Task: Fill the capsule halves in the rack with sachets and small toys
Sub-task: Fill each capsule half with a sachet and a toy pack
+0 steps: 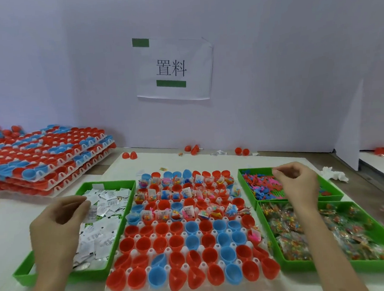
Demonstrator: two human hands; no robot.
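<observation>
Paper sign (pixel 172 67) on a white wall backs the worktop (pixel 120 167). The rack (pixel 134 252) of capsule halves (pixel 143 242) lies between the grips: left grip (pixel 60 220) curled above sachets (pixel 104 202), right grip (pixel 299 183) above small toys (pixel 258 184), contents unclear. Single-piece pinches would suit the empty rows nearer than both.

- Only two hands and their forearms are in view, reaching in from the near edge.
- The left hand (pixel 61 223), on the left of the scene, is bare from fingertips to wrist.
- The right hand (pixel 299 183), on the right, is bare as well.
- The left forearm (pixel 49 284) is bare skin all the way to the near edge of the picture.
- The right forearm (pixel 334 249) is bare too, slim, and narrowest at the wrist.
- The fingers on both hands are slender; their tips are too blurred to tell the nails.
</observation>
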